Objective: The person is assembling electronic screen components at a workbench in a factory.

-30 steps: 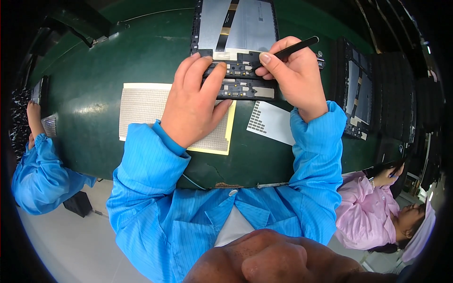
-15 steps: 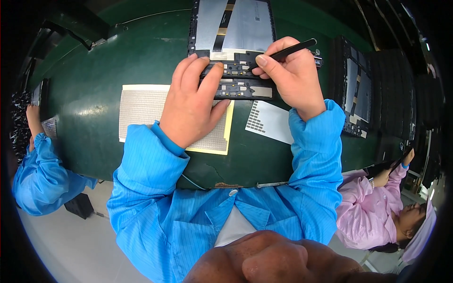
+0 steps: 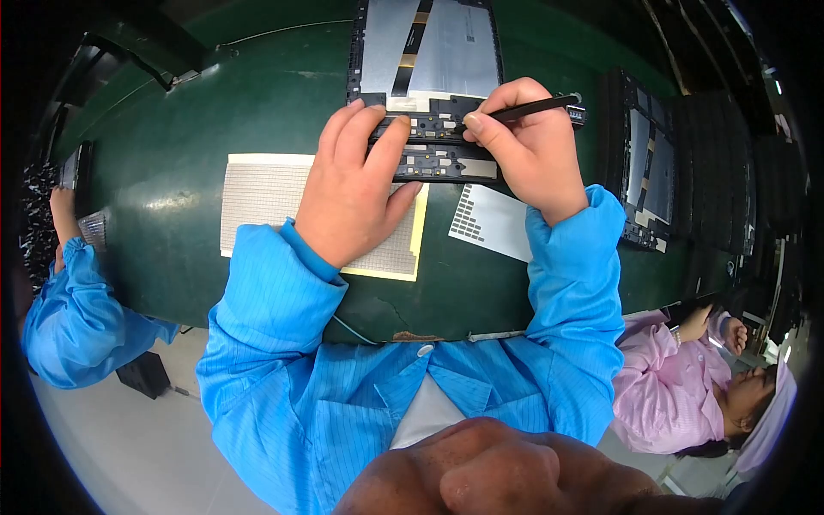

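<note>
My right hand grips black tweezers between thumb and fingers. Their tip end is down at a black perforated strip along the near edge of a tablet-like panel with a silvery back. My left hand lies over the strip's left part, fingers stretched out and fingertips resting on it. Its thumb is by the near edge of a second, similar black strip, just below the first. Whether the tweezers hold a small part is hidden by my fingers.
On the green table, a gridded sheet with a yellow edge lies under my left wrist. A white sheet with dark rectangles lies near my right cuff. Stacked panels stand at right. Co-workers sit at both sides.
My right hand has tilted, and the tweezers' back end has dropped lower. The left hand keeps its place on the strip. The right co-worker's raised hand has come down.
</note>
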Motion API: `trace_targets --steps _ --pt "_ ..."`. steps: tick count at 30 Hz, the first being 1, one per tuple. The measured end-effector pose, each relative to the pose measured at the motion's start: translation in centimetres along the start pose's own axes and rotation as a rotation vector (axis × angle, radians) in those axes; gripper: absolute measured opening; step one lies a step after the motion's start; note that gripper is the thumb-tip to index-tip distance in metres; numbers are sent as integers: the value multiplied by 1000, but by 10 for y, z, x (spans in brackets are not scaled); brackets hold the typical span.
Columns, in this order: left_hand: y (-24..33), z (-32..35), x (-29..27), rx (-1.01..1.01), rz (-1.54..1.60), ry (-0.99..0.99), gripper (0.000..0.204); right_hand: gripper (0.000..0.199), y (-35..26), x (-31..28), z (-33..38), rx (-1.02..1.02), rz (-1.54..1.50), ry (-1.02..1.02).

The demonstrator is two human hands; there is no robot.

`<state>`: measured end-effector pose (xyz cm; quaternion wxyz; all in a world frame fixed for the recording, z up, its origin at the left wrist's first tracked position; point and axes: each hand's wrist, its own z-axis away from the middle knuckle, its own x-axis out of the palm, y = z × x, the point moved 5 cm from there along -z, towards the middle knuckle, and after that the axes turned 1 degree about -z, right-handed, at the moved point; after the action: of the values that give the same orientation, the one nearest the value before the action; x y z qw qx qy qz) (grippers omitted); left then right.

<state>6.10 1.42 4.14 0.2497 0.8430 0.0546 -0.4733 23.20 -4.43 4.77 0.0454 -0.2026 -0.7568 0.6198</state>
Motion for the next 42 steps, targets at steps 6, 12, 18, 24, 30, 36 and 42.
trace_targets --steps 6,12,18,24,30,36,42 --pt "-4 0 -2 6 34 -1 61 17 4 -11 0 -27 -271 238" --pt "-32 0 2 -117 241 176 53 17 9 -24 0 -194 75 449" --pt "-57 -9 15 -567 727 118 50 15 8 -12 -3 -209 511 329" --pt "-54 -3 9 -550 941 292 48 17 -1 -3 4 -382 352 461" --pt "-23 2 -27 -481 1553 420 57 18 -30 12 25 -514 187 498" --pt "-45 83 -69 -568 1714 509 50 18 -30 32 28 -422 106 132" --pt "-114 170 -81 -903 1502 1006 30 17 -16 30 22 -258 -44 93"
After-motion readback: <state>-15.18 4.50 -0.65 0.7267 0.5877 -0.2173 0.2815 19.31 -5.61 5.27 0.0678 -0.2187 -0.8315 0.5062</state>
